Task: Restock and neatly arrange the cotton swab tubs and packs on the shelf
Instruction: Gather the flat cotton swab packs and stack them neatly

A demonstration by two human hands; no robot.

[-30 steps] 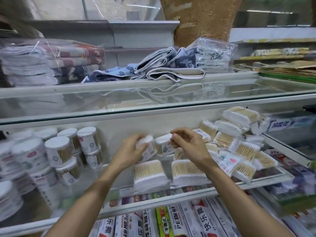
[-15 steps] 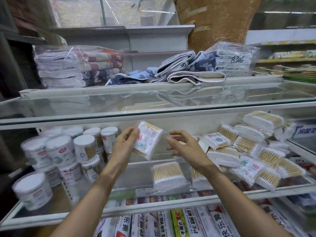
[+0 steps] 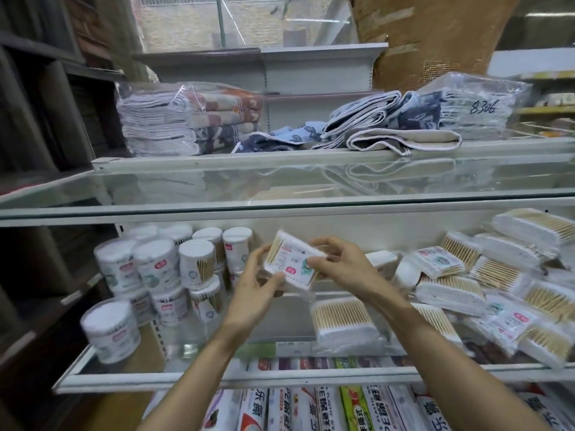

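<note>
on the left of the shelf [image 3: 217,379] the round tubs [image 3: 161,269] stand stacked in rows, white lids up. just right of them the left hand [image 3: 258,293] curls its fingers under the near left edge of a flat pack [image 3: 292,259], held in the air above the shelf. the pack's long side runs hand to hand, dipping slightly rightward, printed label facing us, wooden sticks showing at its left end. the right hand [image 3: 345,265] pinches the right end. below sits a bare patch, then a lying pack [image 3: 342,318], then a loose heap of packs [image 3: 466,275]. the bare patch looks like its spot, straight down, and either hand could lower it.
</note>
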